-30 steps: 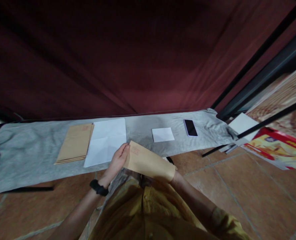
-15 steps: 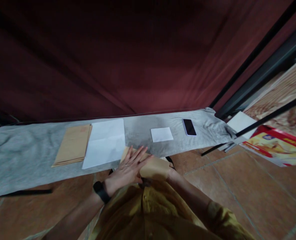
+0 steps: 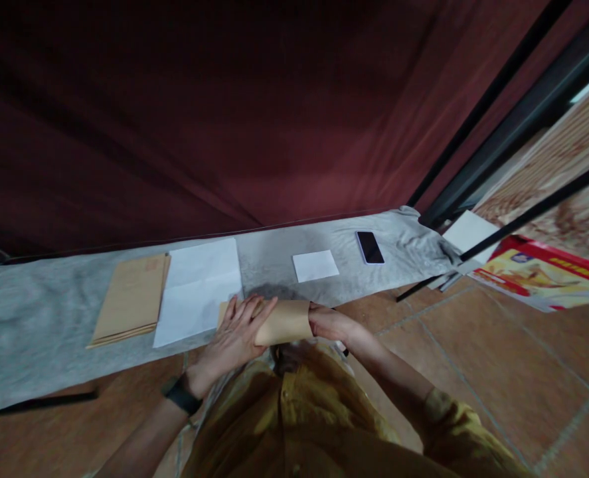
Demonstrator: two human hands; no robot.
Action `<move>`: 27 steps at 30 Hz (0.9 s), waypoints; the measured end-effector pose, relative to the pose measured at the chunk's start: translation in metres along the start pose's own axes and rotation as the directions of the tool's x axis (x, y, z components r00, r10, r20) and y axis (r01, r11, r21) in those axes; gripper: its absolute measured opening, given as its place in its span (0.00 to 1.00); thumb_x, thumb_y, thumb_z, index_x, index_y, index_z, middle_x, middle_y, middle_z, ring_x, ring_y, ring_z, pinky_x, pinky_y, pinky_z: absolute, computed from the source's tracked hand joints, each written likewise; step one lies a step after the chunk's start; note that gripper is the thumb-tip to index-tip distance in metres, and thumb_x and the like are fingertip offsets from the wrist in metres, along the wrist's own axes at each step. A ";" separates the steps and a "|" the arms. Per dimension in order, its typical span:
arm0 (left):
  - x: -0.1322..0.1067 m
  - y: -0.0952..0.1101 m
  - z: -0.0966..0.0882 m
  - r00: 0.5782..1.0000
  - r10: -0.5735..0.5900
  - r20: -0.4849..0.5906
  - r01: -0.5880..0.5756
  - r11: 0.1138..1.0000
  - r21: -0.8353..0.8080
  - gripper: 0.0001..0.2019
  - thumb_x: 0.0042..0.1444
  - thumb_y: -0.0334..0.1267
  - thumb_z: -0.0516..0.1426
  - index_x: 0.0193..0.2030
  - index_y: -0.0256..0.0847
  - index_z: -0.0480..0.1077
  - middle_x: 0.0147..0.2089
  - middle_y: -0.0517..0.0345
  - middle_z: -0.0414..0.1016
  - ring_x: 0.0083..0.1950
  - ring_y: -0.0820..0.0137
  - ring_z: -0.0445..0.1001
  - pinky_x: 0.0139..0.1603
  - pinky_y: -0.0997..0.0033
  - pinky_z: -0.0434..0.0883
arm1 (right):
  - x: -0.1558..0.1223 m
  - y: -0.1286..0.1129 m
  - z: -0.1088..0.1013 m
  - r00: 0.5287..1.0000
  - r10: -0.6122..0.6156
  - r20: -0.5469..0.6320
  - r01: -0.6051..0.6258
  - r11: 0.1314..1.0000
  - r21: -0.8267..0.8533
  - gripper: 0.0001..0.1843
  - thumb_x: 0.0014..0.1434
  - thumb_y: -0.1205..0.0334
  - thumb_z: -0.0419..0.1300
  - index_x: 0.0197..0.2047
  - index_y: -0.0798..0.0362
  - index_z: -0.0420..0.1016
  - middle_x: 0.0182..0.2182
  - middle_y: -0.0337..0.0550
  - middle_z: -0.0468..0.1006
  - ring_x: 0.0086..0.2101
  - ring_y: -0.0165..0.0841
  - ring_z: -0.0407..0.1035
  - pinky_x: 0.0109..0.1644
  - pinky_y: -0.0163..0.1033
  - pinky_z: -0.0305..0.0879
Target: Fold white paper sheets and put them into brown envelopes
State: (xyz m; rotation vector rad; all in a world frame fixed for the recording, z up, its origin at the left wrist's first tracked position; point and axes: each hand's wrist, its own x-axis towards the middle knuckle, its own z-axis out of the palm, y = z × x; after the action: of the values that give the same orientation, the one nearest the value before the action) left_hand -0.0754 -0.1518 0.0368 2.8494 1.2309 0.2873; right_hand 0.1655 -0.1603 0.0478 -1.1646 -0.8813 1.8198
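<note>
A brown envelope is held low in front of me, at the near edge of the grey cloth. My left hand lies over its left part, fingers stretched and pressed flat on it. My right hand grips the envelope's right end, fingers curled round the edge. Just beyond lie a large unfolded white sheet and, to its left, a stack of brown envelopes.
The grey cloth covers a long low surface before a dark red curtain. A small folded white paper and a black phone lie on it to the right. A red printed box and white sheet sit at right on the tiled floor.
The envelope dropped from a raised, tilted hold to lie low and flatter. My left hand shifted from pinching its left corner to pressing on top of it. My view swung slightly right.
</note>
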 end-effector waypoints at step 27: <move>0.002 0.002 0.017 0.990 -0.139 -0.019 0.136 0.984 -0.112 0.55 0.51 0.51 0.64 0.78 0.41 0.37 0.71 0.37 0.59 0.71 0.45 0.60 0.71 0.39 0.53 | 0.034 0.021 -0.031 0.841 -0.467 -0.275 0.297 0.822 -0.487 0.19 0.65 0.46 0.53 0.34 0.52 0.74 0.29 0.38 0.76 0.31 0.32 0.68 0.36 0.35 0.63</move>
State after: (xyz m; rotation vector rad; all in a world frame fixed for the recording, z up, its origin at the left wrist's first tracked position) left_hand -0.0693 -0.1504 0.0203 2.6614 1.3631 0.3775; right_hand 0.1801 -0.1348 0.0063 -1.4223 -1.2137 1.0347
